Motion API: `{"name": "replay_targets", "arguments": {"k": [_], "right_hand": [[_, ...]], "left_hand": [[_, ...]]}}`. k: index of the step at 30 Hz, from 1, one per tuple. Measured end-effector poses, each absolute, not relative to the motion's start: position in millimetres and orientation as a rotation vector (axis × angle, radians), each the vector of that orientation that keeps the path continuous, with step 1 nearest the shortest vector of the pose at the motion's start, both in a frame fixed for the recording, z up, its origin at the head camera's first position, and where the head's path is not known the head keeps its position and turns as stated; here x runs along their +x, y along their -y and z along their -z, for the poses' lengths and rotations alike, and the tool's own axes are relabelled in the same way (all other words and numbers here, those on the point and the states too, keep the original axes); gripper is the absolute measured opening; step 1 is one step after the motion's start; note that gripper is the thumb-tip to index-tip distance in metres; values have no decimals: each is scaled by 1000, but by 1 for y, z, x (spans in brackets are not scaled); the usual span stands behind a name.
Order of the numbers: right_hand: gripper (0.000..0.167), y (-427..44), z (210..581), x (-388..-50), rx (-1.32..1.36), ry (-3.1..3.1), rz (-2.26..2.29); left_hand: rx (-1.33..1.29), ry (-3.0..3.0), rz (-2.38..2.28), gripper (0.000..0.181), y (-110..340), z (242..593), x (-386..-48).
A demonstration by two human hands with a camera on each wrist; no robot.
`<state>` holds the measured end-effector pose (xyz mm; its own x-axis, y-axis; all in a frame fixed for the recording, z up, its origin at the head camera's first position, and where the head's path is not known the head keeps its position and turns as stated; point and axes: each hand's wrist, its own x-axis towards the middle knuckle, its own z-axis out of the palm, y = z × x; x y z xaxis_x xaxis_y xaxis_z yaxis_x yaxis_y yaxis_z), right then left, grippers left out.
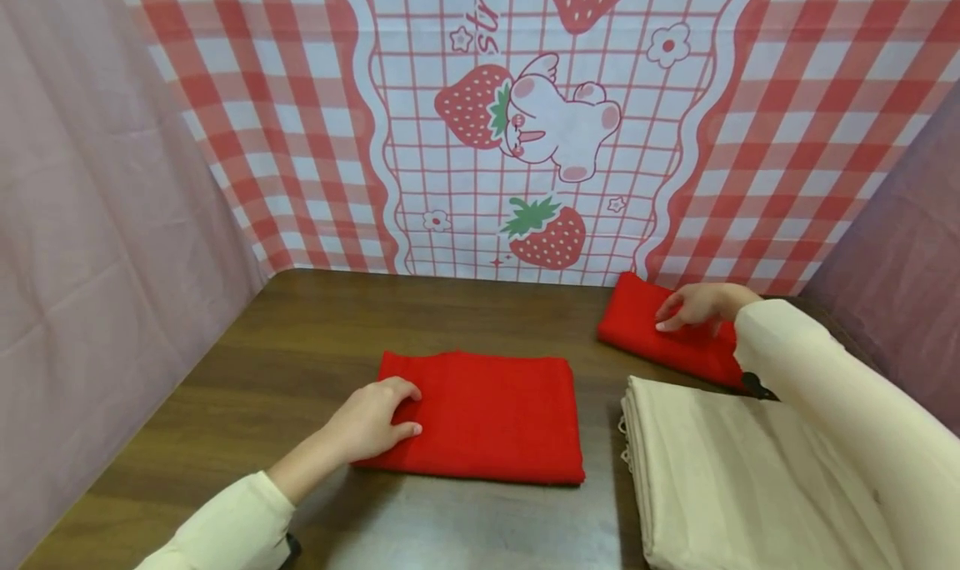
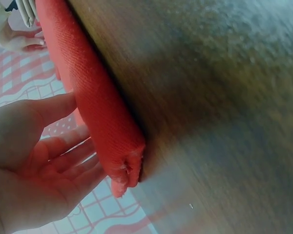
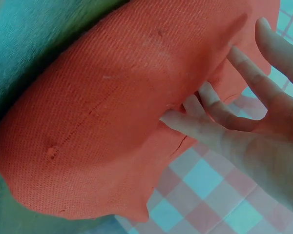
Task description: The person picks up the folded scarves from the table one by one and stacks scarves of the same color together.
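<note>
A folded red cloth (image 1: 491, 416) lies flat on the table in front of me. My left hand (image 1: 372, 420) rests at its left edge, thumb and fingertips on the fabric; the left wrist view shows the fingers (image 2: 71, 156) loosely extended against it. Towards the back right lies another folded red cloth (image 1: 637, 320), seen close up in the right wrist view with soft creases. My right hand (image 1: 701, 305) touches its top with spread, slightly bent fingers (image 3: 185, 124). The right forearm hides part of that cloth.
A thick folded beige cloth (image 1: 727, 470) with small loops along its left side lies at the front right, under the right sleeve (image 1: 832, 387). The brown wooden table (image 1: 247, 378) meets a strawberry-print curtain (image 1: 465, 220) behind; pink fabric (image 1: 97, 220) hangs at the left.
</note>
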<state>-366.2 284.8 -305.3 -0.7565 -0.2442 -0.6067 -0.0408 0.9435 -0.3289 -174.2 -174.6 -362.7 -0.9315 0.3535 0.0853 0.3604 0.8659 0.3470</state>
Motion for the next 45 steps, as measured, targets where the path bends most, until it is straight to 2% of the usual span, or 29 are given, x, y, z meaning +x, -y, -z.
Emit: {"name": "replay_targets", "arguments": {"k": [12, 45], "right_hand": [[63, -261, 305, -367, -289, -2433, 382], [56, -199, 308, -370, -394, -2419, 336]], "left_hand": [[-583, 3074, 543, 40, 174, 358, -175], [-673, 3004, 433, 34, 173, 364, -176]]}}
